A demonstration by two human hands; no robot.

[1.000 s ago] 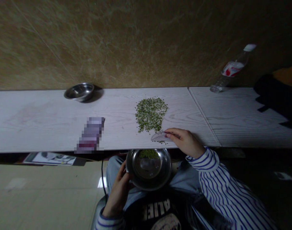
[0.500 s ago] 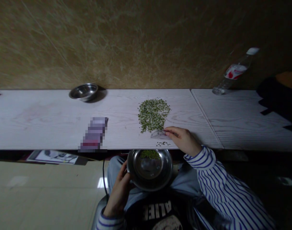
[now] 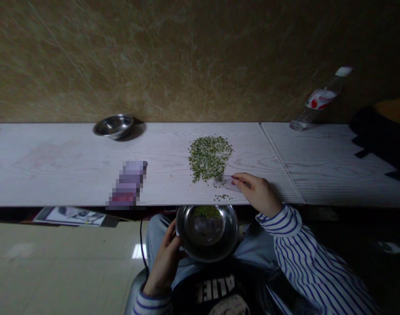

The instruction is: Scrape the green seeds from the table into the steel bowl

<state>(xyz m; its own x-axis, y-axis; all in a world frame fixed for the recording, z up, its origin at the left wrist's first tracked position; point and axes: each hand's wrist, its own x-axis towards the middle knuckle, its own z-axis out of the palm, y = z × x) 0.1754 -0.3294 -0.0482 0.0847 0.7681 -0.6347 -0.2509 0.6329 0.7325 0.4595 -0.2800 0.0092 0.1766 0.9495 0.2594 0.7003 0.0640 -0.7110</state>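
My left hand [image 3: 165, 258] grips the rim of a steel bowl [image 3: 206, 238] held below the table's near edge; a small heap of green beans lies at the bowl's far side. My right hand [image 3: 257, 192] rests on the white table [image 3: 55, 166], fingers closed on a thin clear plastic piece [image 3: 225, 182] at the near right edge of a pile of green beans [image 3: 209, 156]. A few stray beans [image 3: 223, 197] lie by the table edge.
A second steel bowl [image 3: 113, 126] stands at the back left against the wall. A blurred flat object [image 3: 127, 183] lies near the front edge. A plastic bottle [image 3: 318, 99] leans at the back right, beside dark cloth [image 3: 380, 135]. A paper [image 3: 71, 215] lies on the floor.
My right hand with the clear piece has moved from the table edge up and to the right, toward the pile's lower right corner, leaving a few beans behind. The bowl has stayed put.
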